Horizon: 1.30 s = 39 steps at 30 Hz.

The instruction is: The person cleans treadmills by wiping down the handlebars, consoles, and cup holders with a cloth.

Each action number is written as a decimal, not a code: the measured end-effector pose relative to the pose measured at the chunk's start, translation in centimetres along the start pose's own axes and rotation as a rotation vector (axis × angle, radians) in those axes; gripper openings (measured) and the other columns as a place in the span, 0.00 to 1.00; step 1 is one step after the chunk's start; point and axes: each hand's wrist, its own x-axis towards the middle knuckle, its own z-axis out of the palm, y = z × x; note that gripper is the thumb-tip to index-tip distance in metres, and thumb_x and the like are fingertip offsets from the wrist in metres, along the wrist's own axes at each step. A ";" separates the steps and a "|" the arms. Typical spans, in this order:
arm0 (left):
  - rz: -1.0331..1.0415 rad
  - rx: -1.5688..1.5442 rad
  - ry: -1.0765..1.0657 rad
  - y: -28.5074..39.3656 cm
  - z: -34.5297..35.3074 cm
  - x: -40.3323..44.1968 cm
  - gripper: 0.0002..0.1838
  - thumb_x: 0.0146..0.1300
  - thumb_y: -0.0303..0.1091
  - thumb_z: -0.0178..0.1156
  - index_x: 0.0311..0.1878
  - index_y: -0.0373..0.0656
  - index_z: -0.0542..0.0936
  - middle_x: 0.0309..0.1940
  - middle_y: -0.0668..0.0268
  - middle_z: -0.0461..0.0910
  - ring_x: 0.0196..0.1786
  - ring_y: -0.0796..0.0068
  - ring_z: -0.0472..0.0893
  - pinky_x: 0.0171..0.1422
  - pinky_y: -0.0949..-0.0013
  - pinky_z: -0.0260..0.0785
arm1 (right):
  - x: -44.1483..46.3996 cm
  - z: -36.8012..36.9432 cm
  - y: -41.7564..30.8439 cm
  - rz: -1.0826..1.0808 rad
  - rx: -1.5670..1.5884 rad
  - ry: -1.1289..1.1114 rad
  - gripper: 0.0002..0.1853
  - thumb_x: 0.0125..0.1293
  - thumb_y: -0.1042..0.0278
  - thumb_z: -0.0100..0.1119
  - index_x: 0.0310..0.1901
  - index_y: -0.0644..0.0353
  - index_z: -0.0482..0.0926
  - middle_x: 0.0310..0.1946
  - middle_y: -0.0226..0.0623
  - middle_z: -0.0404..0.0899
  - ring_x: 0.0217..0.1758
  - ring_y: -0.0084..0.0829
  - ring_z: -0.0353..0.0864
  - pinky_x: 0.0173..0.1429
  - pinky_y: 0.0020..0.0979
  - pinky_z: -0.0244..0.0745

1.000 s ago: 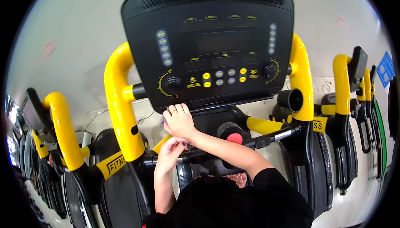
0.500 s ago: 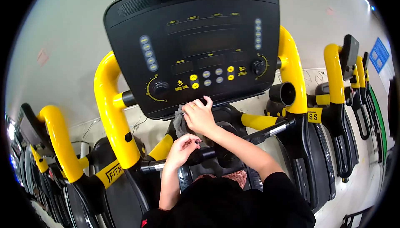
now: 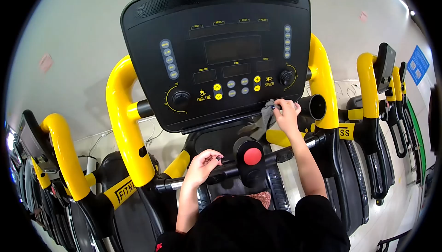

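Observation:
A grey cloth (image 3: 266, 117) is bunched in my right hand (image 3: 288, 114), whose fingers close on it at the lower right edge of the black treadmill console (image 3: 184, 116). The cloth's lower end hangs down below the console. My left hand (image 3: 201, 167), fingers curled in and dark nails showing, hovers by the black crossbar (image 3: 225, 172) at the lower left; I see nothing held in it. Between my hands a round red button (image 3: 252, 156) stands out on a black mount.
Yellow handrails (image 3: 122, 114) rise on both sides of the console. A black cup holder (image 3: 316, 107) sits just right of my right hand. More treadmills stand to the left and right. Behind is a pale wall with a blue sign (image 3: 418, 64) and loose cables along its foot.
My right hand has carried the cloth rightward along the console's lower edge, from left of centre to the right corner, uncovering the red button. My left hand has stayed about where it was.

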 end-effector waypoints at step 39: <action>-0.025 -0.055 0.067 -1.3 -0.2 -2.6 0.08 0.62 0.23 0.54 0.44 0.36 0.77 0.30 0.72 0.74 0.37 0.83 0.76 0.44 0.79 0.69 | -2.7 4.6 -13.0 -0.188 0.335 -0.001 0.07 0.60 0.68 0.55 0.39 0.57 0.73 0.35 0.33 0.78 0.45 0.35 0.75 0.61 0.47 0.53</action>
